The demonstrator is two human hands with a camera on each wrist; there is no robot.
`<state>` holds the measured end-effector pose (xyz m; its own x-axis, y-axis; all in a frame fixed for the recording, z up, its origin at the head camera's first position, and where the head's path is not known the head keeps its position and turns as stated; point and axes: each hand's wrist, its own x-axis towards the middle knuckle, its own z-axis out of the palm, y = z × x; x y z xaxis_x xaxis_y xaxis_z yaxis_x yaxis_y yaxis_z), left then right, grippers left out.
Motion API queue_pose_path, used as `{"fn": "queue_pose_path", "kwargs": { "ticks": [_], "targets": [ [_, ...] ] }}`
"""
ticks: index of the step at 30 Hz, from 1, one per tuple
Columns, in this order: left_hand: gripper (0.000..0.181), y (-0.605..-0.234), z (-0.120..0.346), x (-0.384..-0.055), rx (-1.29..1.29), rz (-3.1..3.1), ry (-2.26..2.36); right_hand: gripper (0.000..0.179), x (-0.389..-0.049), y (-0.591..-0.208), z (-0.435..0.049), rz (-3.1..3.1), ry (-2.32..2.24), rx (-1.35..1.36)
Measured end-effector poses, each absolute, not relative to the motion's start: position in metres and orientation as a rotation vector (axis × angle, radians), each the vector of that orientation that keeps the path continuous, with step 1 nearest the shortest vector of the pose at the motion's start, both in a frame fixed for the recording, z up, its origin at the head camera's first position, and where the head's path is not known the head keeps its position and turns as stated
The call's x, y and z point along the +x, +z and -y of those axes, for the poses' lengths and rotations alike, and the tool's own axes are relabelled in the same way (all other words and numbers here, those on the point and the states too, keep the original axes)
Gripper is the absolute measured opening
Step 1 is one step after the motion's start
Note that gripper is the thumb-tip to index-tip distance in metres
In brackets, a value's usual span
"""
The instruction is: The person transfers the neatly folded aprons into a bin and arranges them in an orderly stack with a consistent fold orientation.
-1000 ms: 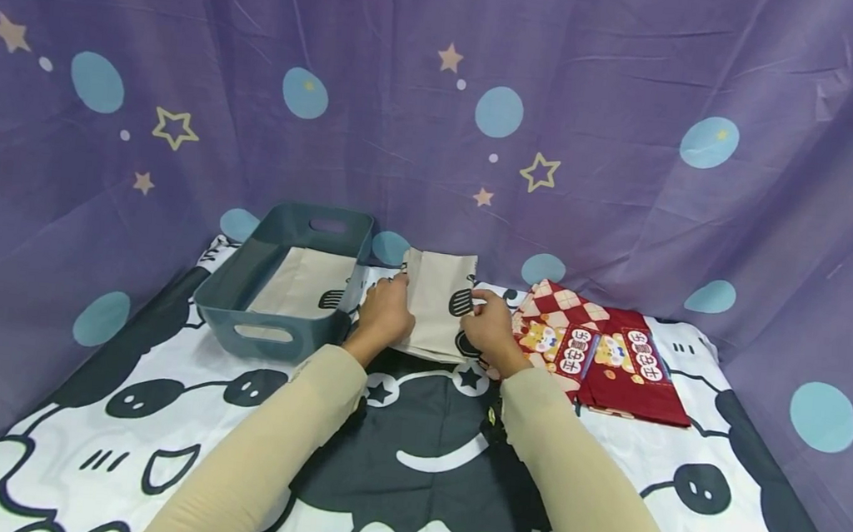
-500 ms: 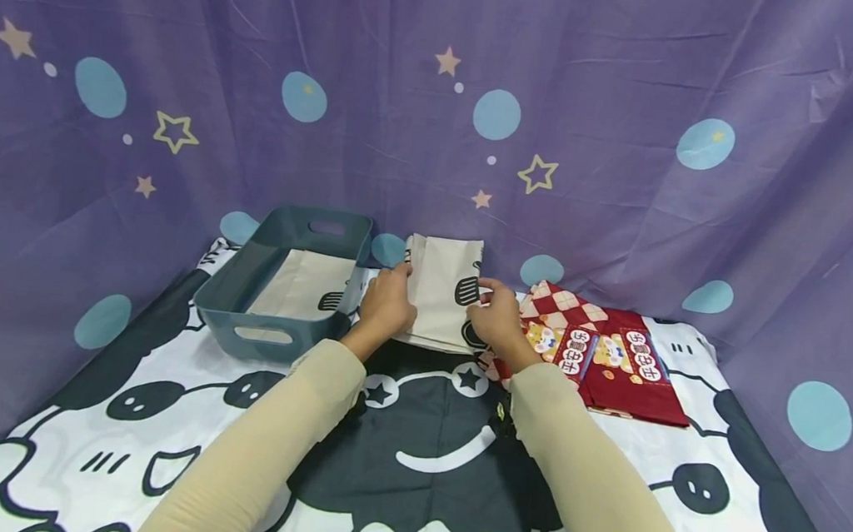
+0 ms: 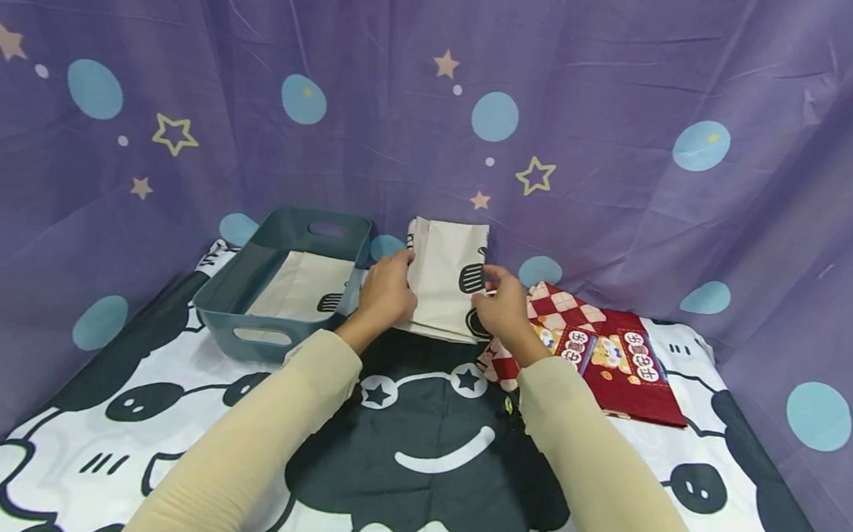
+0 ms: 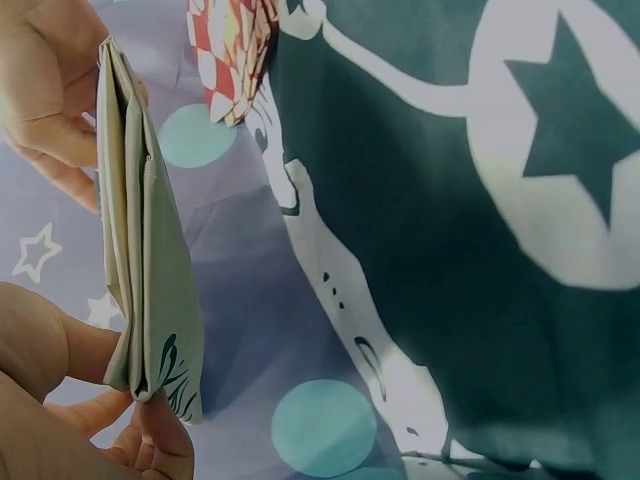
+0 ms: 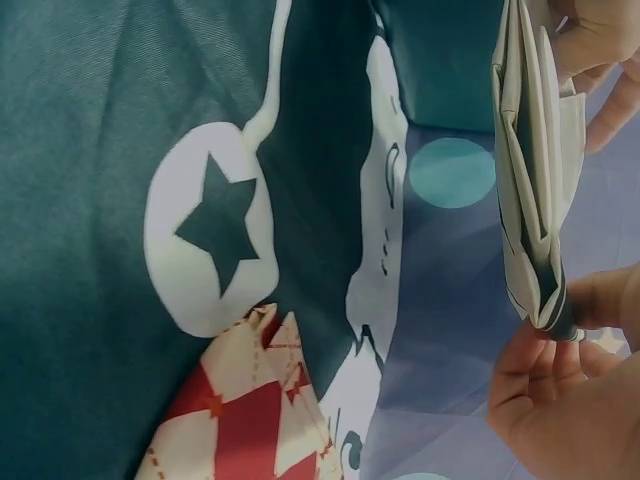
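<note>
Both hands hold a folded beige cloth (image 3: 435, 279) with black spatula prints, raised above the bedspread-like cover. The left hand (image 3: 388, 292) pinches its left edge, and the right hand (image 3: 504, 307) pinches the right edge. Seen edge-on in the left wrist view, the beige cloth (image 4: 160, 270) shows several stacked layers, with the left thumb and fingers on its near end. In the right wrist view, the right thumb and fingertips grip a lower corner of the layered cloth (image 5: 530, 190). A similar folded beige cloth (image 3: 297, 285) lies inside the blue-grey basket (image 3: 222, 325) at left.
To the right lie red folded cloths (image 3: 630, 391) with cartoon dogs and a checked part, one corner near the right forearm. The black-and-white printed cover (image 3: 438, 501) spreads over the surface. A purple curtain (image 3: 601, 54) hangs directly behind.
Both hands have lifted the folded beige cloth up and slightly right. More of the dark cover shows below it. The basket and red cloths have stayed in place.
</note>
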<state>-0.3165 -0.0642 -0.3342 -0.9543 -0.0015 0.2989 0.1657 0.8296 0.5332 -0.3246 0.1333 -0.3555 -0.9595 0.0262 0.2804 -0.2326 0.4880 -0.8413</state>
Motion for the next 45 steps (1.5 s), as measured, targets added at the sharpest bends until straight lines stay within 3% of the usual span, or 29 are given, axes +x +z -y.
{"fn": "queue_pose_path", "kwargs": {
  "ticks": [45],
  "targets": [
    [0.064,-0.283,0.114,-0.295,-0.174,2.658,-0.782,0.056,-0.316,-0.307,-0.090,2.377,1.468,0.314]
  ]
}}
